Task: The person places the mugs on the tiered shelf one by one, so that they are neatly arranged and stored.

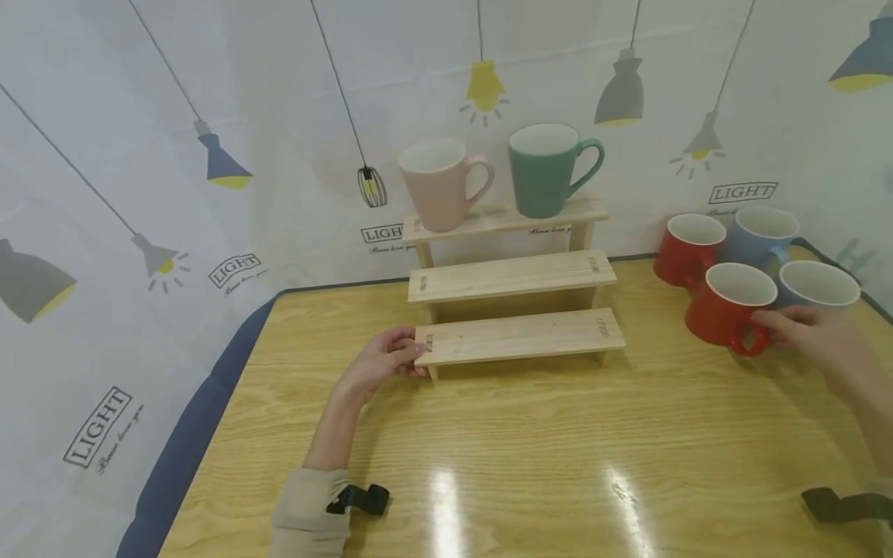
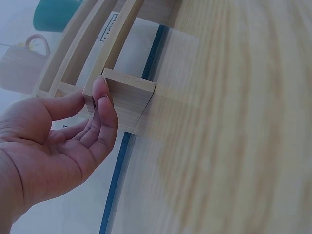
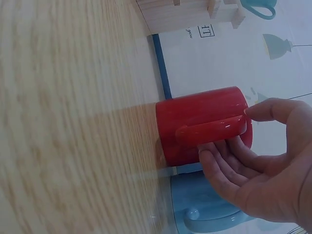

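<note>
A three-step wooden shelf (image 1: 516, 337) stands on the table with a pink mug (image 1: 436, 186) and a green mug (image 1: 544, 170) on its top step. My left hand (image 1: 384, 358) pinches the left end of the lowest step, thumb above and fingers curled beneath, as the left wrist view shows. At the right, my right hand (image 1: 812, 337) holds the handle of the front red mug (image 1: 729, 306), with the thumb at the handle's upper end and the fingers curled under it (image 3: 209, 129). A blue mug (image 3: 204, 195) stands right beside that red mug.
Behind the held mug are another red mug (image 1: 687, 252) and a second blue mug (image 1: 760, 232). A white cloth backdrop (image 1: 279, 116) printed with lamps hangs behind the wood-grain table (image 1: 488, 442). Dark blue edging (image 1: 188, 434) runs along the table's side.
</note>
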`<state>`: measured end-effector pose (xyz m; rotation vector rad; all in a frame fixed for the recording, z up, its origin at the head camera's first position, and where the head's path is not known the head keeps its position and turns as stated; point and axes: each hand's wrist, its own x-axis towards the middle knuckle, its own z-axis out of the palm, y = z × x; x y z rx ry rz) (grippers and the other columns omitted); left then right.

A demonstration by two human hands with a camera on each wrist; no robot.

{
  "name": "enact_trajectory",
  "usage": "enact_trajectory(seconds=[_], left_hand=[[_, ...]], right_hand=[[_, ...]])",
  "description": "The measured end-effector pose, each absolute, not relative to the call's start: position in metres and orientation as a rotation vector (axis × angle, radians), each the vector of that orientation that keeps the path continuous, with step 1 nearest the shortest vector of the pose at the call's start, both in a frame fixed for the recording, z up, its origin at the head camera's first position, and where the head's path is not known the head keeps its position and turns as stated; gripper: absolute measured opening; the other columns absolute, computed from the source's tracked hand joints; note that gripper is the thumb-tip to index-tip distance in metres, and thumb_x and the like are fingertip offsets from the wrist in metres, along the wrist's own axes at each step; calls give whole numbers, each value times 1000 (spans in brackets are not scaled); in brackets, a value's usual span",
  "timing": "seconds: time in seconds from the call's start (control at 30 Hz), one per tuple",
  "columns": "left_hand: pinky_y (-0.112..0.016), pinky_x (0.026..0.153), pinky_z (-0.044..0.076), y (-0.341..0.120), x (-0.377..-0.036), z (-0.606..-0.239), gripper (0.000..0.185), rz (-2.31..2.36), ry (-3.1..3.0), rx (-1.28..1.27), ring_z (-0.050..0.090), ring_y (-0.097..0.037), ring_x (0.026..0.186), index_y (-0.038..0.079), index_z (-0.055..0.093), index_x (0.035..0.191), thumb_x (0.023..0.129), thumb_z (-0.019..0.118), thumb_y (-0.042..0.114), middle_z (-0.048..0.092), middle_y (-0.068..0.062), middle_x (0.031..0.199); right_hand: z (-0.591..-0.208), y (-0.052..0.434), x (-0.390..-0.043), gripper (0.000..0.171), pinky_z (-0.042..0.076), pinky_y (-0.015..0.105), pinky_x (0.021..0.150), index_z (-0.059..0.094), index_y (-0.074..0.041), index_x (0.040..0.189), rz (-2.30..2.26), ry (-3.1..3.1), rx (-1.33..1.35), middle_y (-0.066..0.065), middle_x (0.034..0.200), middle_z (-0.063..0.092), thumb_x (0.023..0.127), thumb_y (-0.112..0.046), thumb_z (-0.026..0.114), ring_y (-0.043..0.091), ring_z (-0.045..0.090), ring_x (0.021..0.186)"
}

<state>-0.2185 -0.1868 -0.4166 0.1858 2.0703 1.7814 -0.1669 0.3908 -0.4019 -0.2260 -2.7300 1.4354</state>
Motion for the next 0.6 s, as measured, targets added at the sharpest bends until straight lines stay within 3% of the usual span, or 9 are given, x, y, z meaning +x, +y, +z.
enact_trajectory(seconds=[0.17,0.3,0.43,0.6], left_hand=[[-24,74,56,-187,-220,-418,58,1791,2059,193,66,-12,75,-15,23,150,104,54,4,59,-10,104],[-24,74,56,-188,-220,-419,59,1795,2052,203,67,-12,76,-15,23,150,104,54,5,59,-11,105],[-25,75,57,-188,-221,-421,58,1800,2049,199,67,-13,76,-15,24,150,104,55,5,60,-11,106],[-27,77,58,-188,-221,-421,56,1796,2055,183,67,-13,76,-15,27,148,104,55,5,60,-12,107]], right_hand=[[-403,391,-167,46,41,34,75,77,-3,95,1357,-2878,-285,-20,76,68,99,-46,62,-10,52,73],[-404,388,-166,38,39,26,67,82,-13,87,1306,-2891,-278,-16,76,71,96,-46,67,-5,47,75],[-407,386,-166,30,40,21,65,83,-18,85,1335,-2858,-264,-17,72,71,96,-42,69,-8,48,74],[-410,385,-166,28,41,14,66,82,-15,85,1406,-2805,-229,-16,71,72,97,-36,69,-11,54,74]])
